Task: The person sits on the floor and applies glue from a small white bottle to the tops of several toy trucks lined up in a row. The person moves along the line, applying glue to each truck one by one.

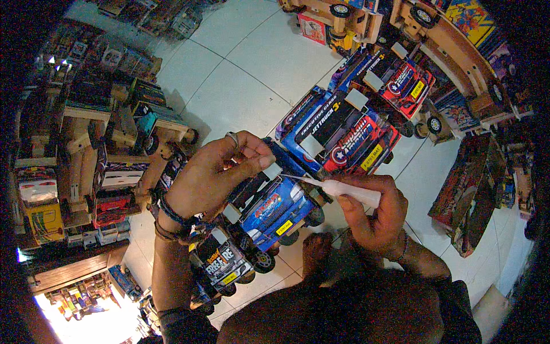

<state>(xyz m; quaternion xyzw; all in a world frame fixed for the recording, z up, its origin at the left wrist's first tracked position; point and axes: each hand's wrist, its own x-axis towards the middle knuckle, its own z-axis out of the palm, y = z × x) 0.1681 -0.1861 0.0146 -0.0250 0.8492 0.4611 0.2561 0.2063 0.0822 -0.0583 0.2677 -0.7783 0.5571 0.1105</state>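
Observation:
My left hand (209,172) is closed, thumb and fingers pinching a small white block (272,171) at the upper front corner of a blue toy truck (274,209). In my right hand (378,215) is a white squeeze bottle (352,192), lying on its side. Its thin nozzle points left, with the tip close to the pinched block; whether they touch I cannot tell. A similar white block (231,213) sits at the truck's other front corner. Beside it stands a red and blue toy truck (349,140) with two such blocks at its front.
Another red and blue truck (404,86) stands farther right, and a white and black one (223,264) at the near left. Stacked wooden toy vehicles (109,172) line the left side. More wooden trucks (452,51) and a dark red box-like piece (470,195) are at right, on white floor tiles (246,69).

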